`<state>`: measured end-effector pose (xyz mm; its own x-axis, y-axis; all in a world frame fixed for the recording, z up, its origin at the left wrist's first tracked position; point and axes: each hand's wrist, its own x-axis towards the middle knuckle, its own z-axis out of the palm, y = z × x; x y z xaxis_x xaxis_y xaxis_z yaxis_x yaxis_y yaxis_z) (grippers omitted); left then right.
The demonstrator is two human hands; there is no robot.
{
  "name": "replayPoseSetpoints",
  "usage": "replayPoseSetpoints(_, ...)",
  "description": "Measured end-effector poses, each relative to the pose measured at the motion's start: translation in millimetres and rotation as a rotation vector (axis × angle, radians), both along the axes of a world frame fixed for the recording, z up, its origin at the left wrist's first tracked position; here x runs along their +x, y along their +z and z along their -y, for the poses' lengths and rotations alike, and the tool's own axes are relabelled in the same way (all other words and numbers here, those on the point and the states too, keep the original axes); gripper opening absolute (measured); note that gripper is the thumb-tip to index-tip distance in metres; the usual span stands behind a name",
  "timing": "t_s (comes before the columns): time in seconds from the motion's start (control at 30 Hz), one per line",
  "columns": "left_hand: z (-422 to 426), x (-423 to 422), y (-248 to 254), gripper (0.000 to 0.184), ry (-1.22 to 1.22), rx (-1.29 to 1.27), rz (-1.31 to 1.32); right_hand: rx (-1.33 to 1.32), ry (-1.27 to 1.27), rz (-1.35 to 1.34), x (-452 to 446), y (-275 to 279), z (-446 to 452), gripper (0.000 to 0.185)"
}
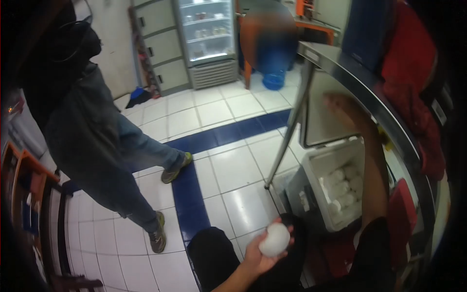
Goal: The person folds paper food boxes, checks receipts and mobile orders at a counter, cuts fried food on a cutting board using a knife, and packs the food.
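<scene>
My left hand (262,254) holds a smooth white ball (275,239) above my knees, its fingers curled around it from below. Whether the ball is dough or something else, I cannot tell. My right hand (340,108) is stretched forward at the raised lid (321,124) of a cooler box, slightly blurred, with its fingers extended and nothing in them. Whether it touches the lid is unclear. Below that arm stands the open cooler box (318,194), light inside with grey outer walls. Several similar white balls (343,187) lie in it, partly hidden by my forearm.
A metal-edged table (360,73) with a slanting leg (289,129) stands over the cooler. At left, a person in jeans (104,141) stands on the white tiled floor (238,204). A lit display fridge (209,44) and a blue water jug (274,78) are at the back.
</scene>
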<state>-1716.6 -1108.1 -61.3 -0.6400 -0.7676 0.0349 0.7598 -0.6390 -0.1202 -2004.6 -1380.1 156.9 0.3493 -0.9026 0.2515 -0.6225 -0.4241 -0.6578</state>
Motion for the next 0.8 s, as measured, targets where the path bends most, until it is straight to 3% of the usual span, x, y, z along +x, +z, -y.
replayPoseSetpoints(0.07,-32.5,13.8,-3.5,0.062,-0.015,-0.012,0.033,-0.259,-0.208,-0.014,1.6,6.0,69.5,0.047)
replayPoseSetpoints(0.1,-44.8,22.1,4.5,0.056,-0.046,0.025,-0.078,-0.364,-0.299,-0.05,4.5,10.2,101.6,0.047)
replayPoseSetpoints(0.13,-53.3,24.8,35.6,0.052,-0.005,0.273,-0.048,-0.439,-0.374,-0.089,6.5,9.9,127.3,0.046)
replayPoseSetpoints(0.27,-71.5,34.9,26.8,0.056,0.035,0.41,0.024,-0.485,-0.58,-0.252,2.8,-1.0,176.2,0.045)
replayPoseSetpoints(0.37,-71.8,46.4,21.0,0.055,0.037,0.414,0.028,-0.577,-0.575,-0.205,-5.7,-12.9,165.9,0.045)
replayPoseSetpoints(0.43,-70.3,48.5,8.9,0.055,0.045,0.385,0.006,-0.564,-0.505,-0.045,-13.0,-22.6,137.6,0.046)
replayPoseSetpoints(0.53,-57.1,45.3,18.9,0.055,0.013,0.437,0.19,-0.384,-0.973,-0.437,-57.3,-65.7,95.2,0.044)
replayPoseSetpoints(0.6,-55.0,39.1,37.1,0.06,0.077,0.286,0.592,-0.458,-1.151,-0.525,-74.6,-100.5,20.8,0.041)
replayPoseSetpoints(0.63,-49.6,43.0,56.6,0.06,0.064,0.289,0.594,-0.475,-1.23,-0.583,-78.1,-115.8,-21.5,0.04)
replayPoseSetpoints(0.7,-43.1,57.8,95.0,0.052,-0.168,0.259,0.312,-0.468,-1.375,-0.699,-75.5,-143.5,-106.7,0.038)
replayPoseSetpoints(0.8,-29.5,70.6,168.4,0.053,-0.093,0.251,0.142,-0.378,-1.518,-0.848,-49.0,-152.4,-200.4,0.035)
